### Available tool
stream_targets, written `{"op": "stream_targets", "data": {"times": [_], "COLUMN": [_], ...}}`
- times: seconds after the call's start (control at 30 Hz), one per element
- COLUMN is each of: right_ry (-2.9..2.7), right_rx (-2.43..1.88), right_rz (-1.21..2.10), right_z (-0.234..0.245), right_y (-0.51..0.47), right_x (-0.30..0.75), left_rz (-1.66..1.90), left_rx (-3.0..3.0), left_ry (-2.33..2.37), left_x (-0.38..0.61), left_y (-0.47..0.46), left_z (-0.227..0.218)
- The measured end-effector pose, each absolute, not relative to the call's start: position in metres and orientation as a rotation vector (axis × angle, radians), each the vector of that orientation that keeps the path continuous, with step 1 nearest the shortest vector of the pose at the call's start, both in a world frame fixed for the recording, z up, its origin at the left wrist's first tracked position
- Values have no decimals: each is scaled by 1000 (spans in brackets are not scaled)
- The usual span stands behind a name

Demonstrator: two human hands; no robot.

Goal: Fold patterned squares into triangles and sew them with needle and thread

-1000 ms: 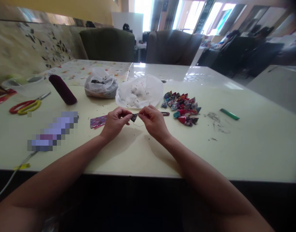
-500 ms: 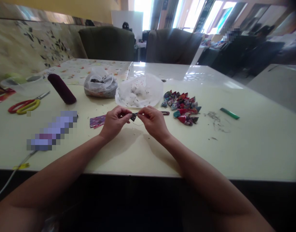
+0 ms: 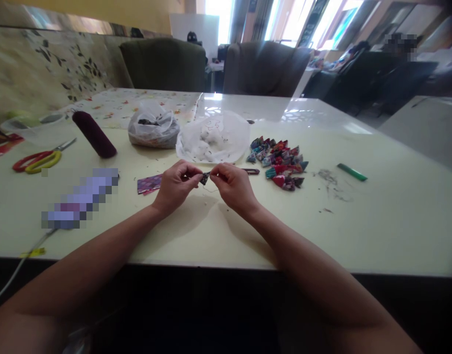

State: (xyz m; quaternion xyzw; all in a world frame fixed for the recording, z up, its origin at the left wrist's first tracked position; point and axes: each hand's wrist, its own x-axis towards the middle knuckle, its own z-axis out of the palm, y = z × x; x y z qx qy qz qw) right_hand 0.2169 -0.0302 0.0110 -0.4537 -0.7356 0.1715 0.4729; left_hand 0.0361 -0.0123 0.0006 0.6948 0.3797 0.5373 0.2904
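Between my hands is a small dark patterned piece of fabric, with a thin thread trailing below it. The fingertips of my left hand pinch the fabric's left side. My right hand is closed at its right edge, thumb against forefinger; whether a needle is in that pinch is too small to tell. Purple checked fabric strips lie partly behind my left hand. A dark thread snipper or cutter shows just past my right hand.
Beyond my hands stand a bag of white stuffing and a bag of dark bits. Several sewn fabric pieces, thread scraps and a green tube lie right. Left are scissors, a maroon cylinder and a blurred-out object.
The fabric's visible part has shifted slightly between my fingertips. Both hands stay almost in place, still pinching.
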Motion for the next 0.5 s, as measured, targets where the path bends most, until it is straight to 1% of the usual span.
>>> {"op": "stream_targets", "data": {"times": [0.23, 0.5], "right_ry": [-1802, -1807], "right_rx": [-1050, -1090], "right_rz": [411, 409], "right_z": [8, 7], "right_y": [-30, -31], "right_x": [216, 214], "left_rz": [1421, 1410], "left_rx": [1877, 1905], "left_ry": [1005, 1023], "left_x": [36, 37], "left_y": [-14, -15], "left_z": [0, -1]}}
